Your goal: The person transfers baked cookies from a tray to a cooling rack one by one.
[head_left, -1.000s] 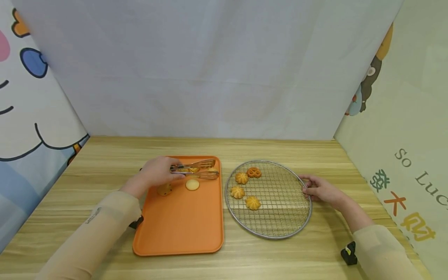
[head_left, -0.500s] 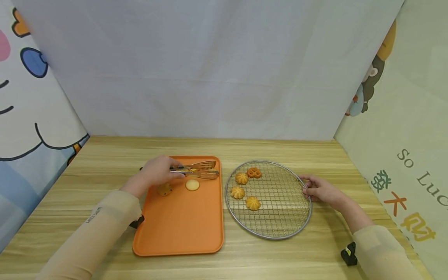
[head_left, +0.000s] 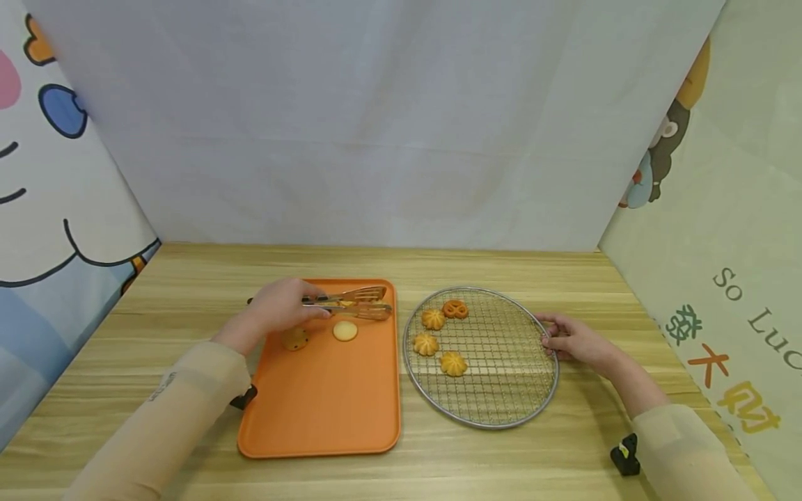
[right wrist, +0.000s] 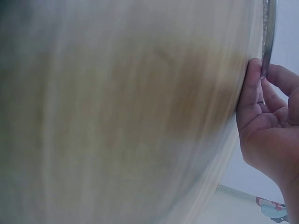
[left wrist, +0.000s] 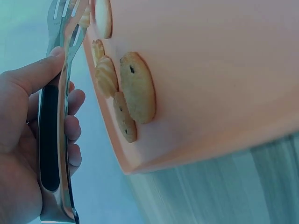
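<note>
My left hand (head_left: 285,306) grips metal serving tongs (left wrist: 55,135) with black handle inlays and slotted ends, over the far part of an orange tray (head_left: 326,403). A pale round cookie (head_left: 344,330) lies on the tray just below the tongs. A spotted cookie (left wrist: 138,88) sits close to my hand, and more cookies are partly hidden under the tongs. My right hand (head_left: 579,343) pinches the right edge of a round wire rack (head_left: 501,376) between thumb and fingers. On the rack's left half lie a pretzel-shaped cookie (head_left: 455,309) and several flower-shaped cookies (head_left: 453,363).
Tray and rack stand side by side on a wood-grain table (head_left: 476,466), with a narrow gap between them. A white cloth (head_left: 376,139) hangs behind, and printed cloths flank both sides.
The two slotted ends of the tongs have come slightly closer together. The right hand, the rack and the cookies stay in place.
</note>
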The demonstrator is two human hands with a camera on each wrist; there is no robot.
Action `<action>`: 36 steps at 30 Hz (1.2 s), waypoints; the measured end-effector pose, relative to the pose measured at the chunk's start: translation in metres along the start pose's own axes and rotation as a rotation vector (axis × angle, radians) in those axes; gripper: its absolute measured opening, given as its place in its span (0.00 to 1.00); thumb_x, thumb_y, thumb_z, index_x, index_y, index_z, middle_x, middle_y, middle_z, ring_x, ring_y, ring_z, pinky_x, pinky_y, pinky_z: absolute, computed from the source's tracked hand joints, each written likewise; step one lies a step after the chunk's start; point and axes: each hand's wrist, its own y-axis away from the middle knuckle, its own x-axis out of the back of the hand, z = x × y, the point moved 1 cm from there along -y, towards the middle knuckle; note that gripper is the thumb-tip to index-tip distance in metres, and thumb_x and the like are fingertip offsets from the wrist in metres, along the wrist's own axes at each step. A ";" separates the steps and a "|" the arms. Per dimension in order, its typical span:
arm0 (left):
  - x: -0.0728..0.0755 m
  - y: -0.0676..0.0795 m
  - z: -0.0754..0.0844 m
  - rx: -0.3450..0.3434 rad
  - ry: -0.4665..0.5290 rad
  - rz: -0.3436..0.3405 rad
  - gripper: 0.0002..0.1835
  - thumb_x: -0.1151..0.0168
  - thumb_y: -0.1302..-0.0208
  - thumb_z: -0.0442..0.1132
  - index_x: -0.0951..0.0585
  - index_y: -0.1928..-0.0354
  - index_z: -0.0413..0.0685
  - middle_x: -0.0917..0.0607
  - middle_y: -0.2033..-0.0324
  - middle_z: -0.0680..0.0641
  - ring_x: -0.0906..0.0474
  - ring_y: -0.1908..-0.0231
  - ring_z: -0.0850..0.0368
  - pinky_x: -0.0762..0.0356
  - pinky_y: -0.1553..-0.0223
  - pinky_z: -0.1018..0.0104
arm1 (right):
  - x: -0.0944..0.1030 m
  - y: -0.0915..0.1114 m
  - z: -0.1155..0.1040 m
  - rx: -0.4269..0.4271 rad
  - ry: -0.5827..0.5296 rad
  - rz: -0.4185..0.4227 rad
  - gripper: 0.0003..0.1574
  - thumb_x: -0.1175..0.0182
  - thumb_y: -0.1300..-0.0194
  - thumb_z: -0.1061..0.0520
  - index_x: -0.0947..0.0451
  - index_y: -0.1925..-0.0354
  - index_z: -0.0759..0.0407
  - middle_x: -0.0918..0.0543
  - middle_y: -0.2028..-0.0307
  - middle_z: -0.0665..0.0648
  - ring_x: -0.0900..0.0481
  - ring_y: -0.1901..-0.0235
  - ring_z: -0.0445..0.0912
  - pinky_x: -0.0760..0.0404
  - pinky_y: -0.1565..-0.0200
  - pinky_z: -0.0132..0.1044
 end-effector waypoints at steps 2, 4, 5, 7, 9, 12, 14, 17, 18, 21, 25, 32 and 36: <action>0.002 0.002 0.000 0.009 0.007 0.002 0.26 0.36 0.40 0.54 0.20 0.45 0.47 0.15 0.57 0.46 0.30 0.81 0.59 0.37 0.80 0.65 | 0.000 0.000 0.000 0.002 0.000 0.000 0.38 0.49 0.30 0.65 0.54 0.30 0.72 0.30 0.62 0.57 0.23 0.65 0.40 0.20 0.60 0.34; 0.003 0.003 0.000 0.014 0.011 0.003 0.27 0.37 0.40 0.54 0.20 0.44 0.46 0.15 0.57 0.46 0.30 0.81 0.59 0.37 0.80 0.65 | 0.000 0.000 0.001 0.003 -0.003 -0.001 0.38 0.49 0.30 0.65 0.54 0.30 0.72 0.30 0.62 0.57 0.23 0.65 0.40 0.20 0.60 0.34; 0.004 0.004 0.001 0.016 0.013 0.004 0.27 0.37 0.40 0.55 0.21 0.43 0.46 0.15 0.58 0.46 0.29 0.81 0.59 0.37 0.80 0.65 | 0.000 0.000 0.001 0.004 -0.005 -0.002 0.38 0.49 0.30 0.65 0.54 0.30 0.72 0.30 0.62 0.57 0.23 0.65 0.40 0.20 0.60 0.34; 0.006 0.006 0.002 0.016 0.016 0.003 0.28 0.37 0.40 0.55 0.21 0.43 0.45 0.15 0.62 0.48 0.31 0.83 0.60 0.38 0.81 0.65 | 0.000 0.000 0.000 0.005 -0.007 -0.003 0.38 0.49 0.30 0.64 0.54 0.30 0.72 0.29 0.61 0.58 0.23 0.65 0.40 0.20 0.60 0.34; 0.009 0.007 0.004 0.017 0.026 0.005 0.28 0.37 0.39 0.54 0.22 0.42 0.45 0.14 0.67 0.49 0.34 0.85 0.61 0.39 0.81 0.65 | 0.000 0.001 0.000 0.005 -0.008 -0.003 0.38 0.49 0.30 0.64 0.54 0.30 0.72 0.29 0.61 0.58 0.23 0.66 0.40 0.20 0.60 0.34; 0.013 0.009 0.007 0.022 0.033 0.009 0.28 0.37 0.40 0.54 0.22 0.42 0.44 0.14 0.67 0.48 0.38 0.87 0.61 0.40 0.82 0.66 | 0.000 0.001 -0.001 0.004 -0.005 -0.004 0.38 0.49 0.30 0.64 0.54 0.30 0.72 0.29 0.61 0.58 0.23 0.66 0.40 0.20 0.60 0.34; 0.015 0.011 0.009 0.017 0.036 0.016 0.28 0.36 0.40 0.53 0.21 0.43 0.44 0.14 0.63 0.46 0.38 0.87 0.61 0.40 0.81 0.65 | 0.000 0.001 -0.001 0.005 -0.005 -0.005 0.38 0.50 0.30 0.64 0.54 0.30 0.72 0.29 0.61 0.57 0.23 0.66 0.40 0.20 0.60 0.35; 0.019 0.014 0.013 0.004 0.021 0.031 0.27 0.36 0.40 0.53 0.21 0.43 0.43 0.15 0.57 0.43 0.32 0.84 0.61 0.37 0.79 0.65 | 0.000 0.001 -0.001 0.007 -0.004 -0.007 0.38 0.50 0.30 0.65 0.54 0.30 0.73 0.29 0.62 0.57 0.23 0.66 0.40 0.20 0.60 0.34; 0.020 0.015 0.014 -0.003 0.015 0.039 0.27 0.36 0.39 0.53 0.21 0.44 0.43 0.16 0.55 0.42 0.30 0.82 0.61 0.35 0.78 0.65 | -0.001 0.001 -0.001 0.008 -0.005 -0.007 0.38 0.50 0.30 0.65 0.54 0.30 0.73 0.29 0.62 0.57 0.23 0.66 0.40 0.20 0.61 0.34; 0.023 0.016 0.017 -0.017 0.003 0.054 0.28 0.37 0.39 0.53 0.21 0.43 0.43 0.16 0.54 0.42 0.26 0.79 0.61 0.32 0.76 0.65 | -0.001 0.001 -0.001 0.009 -0.011 -0.007 0.38 0.50 0.31 0.65 0.54 0.30 0.73 0.29 0.62 0.56 0.23 0.66 0.39 0.20 0.61 0.34; 0.026 0.017 0.021 -0.034 -0.013 0.069 0.30 0.37 0.40 0.54 0.23 0.41 0.43 0.17 0.51 0.41 0.24 0.79 0.63 0.30 0.75 0.66 | -0.001 0.002 -0.001 0.010 -0.011 -0.007 0.38 0.50 0.31 0.65 0.54 0.30 0.73 0.29 0.62 0.56 0.23 0.66 0.39 0.20 0.61 0.34; 0.033 0.018 0.031 -0.084 -0.026 0.114 0.28 0.36 0.40 0.54 0.21 0.43 0.44 0.16 0.54 0.42 0.22 0.76 0.63 0.26 0.74 0.64 | 0.000 0.002 -0.002 0.003 -0.002 -0.009 0.38 0.50 0.30 0.64 0.55 0.30 0.72 0.29 0.61 0.58 0.23 0.66 0.40 0.20 0.61 0.34; 0.037 0.019 0.038 -0.106 -0.026 0.133 0.28 0.37 0.40 0.56 0.20 0.44 0.45 0.15 0.56 0.43 0.22 0.78 0.63 0.26 0.74 0.64 | 0.000 0.002 -0.003 -0.001 -0.003 -0.014 0.38 0.50 0.30 0.64 0.55 0.29 0.72 0.29 0.61 0.58 0.23 0.66 0.40 0.20 0.61 0.34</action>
